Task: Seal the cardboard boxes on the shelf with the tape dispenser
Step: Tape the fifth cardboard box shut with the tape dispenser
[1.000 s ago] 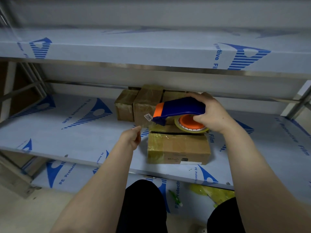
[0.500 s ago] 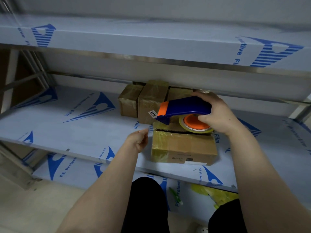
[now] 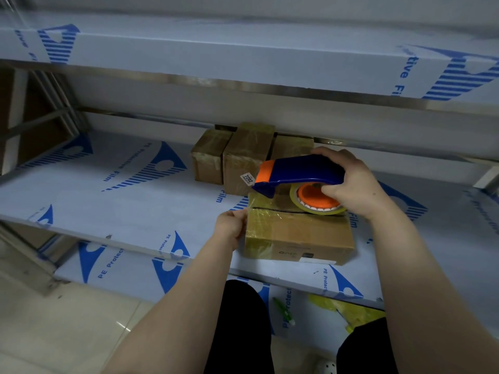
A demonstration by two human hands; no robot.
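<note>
Shelf (image 3: 108, 201), film-covered: front box (image 3: 310, 233) lies near front edge, within reach for taping. Three taped boxes (image 3: 247, 157) parked at back, touching. Front box brown, wrinkled glossy tape over left end, dark seam line showing on top. Tape dispenser (image 3: 302, 171), blue with orange nose, over box top, blade toward left end. Right hand (image 3: 353, 184): fingers clamped round handle and roll. Left hand (image 3: 232, 225): fingers curled on box's left end, steadying, I judge.

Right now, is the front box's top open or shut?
Shut, but not fully taped: the front box has its flaps lying flat, a dark seam shows across its top, and shiny tape shows at its left end.
</note>
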